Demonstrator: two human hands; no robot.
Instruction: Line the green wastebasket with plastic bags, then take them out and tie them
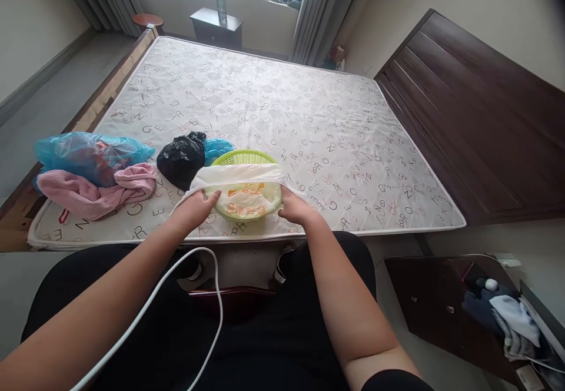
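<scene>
A white plastic bag (241, 173) with orange print is stretched across a green plastic basket (247, 156) near the mattress's front edge. My left hand (198, 208) grips the bag at the basket's left side, its thumb on the near side and its fingers partly hidden by the plastic. On the opposite side my right hand (295, 205) is closed on the bag's other edge, fingers likewise partly covered. Through the thin plastic the basket's near rim shows faintly. Just left of the basket sit a tied black plastic bag (180, 160) and a small blue plastic bag (218, 148).
The lettered mattress (282, 114) extends away from me. At its left lie a large blue bag (95, 154) and a pink towel (95, 194). A white cable (152, 302) crosses over my lap. A dark nightstand (424, 297) stands at the right, a headboard (468, 120) behind it.
</scene>
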